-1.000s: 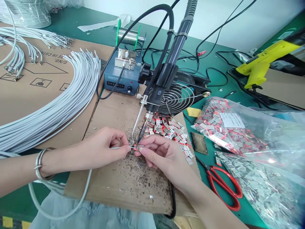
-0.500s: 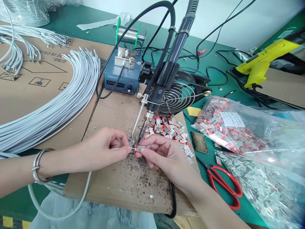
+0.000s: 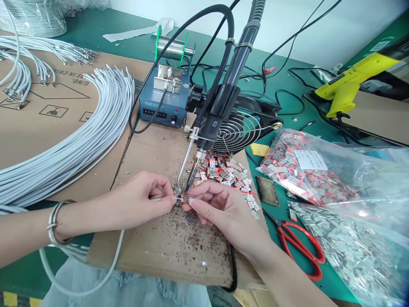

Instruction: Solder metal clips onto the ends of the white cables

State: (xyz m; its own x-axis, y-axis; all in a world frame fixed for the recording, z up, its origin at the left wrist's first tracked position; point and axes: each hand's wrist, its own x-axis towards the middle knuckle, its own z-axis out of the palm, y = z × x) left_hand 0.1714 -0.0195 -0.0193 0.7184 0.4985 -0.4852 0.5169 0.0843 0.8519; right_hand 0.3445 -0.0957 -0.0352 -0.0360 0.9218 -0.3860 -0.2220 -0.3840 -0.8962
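Observation:
My left hand [image 3: 150,194] pinches a white cable [image 3: 119,243] close to its stripped end, where thin coloured wires show. Between the thumb and fingers of my right hand [image 3: 217,209] is a small metal USB connector [image 3: 189,197] with a red-orange part facing the wires. Wires and connector meet right under the tip of a soldering iron [image 3: 193,172], which is clamped in a stand. Beside the iron, a thin metal solder feed tube [image 3: 185,164] curves down to the same spot. My fingertips partly hide the joint.
Loose USB connectors [image 3: 234,175] lie behind my right hand, before a fan [image 3: 238,132]. A blue solder feeder [image 3: 162,104] stands behind. Cable bundle [image 3: 105,123] at left; red-handled scissors [image 3: 303,249], connector bag [image 3: 306,166] and metal-shell bag [image 3: 354,251] at right.
The connector has tilted slightly in my right fingers, and its flat face shows less. My left wrist has shifted a little to the right. Both hands keep their hold.

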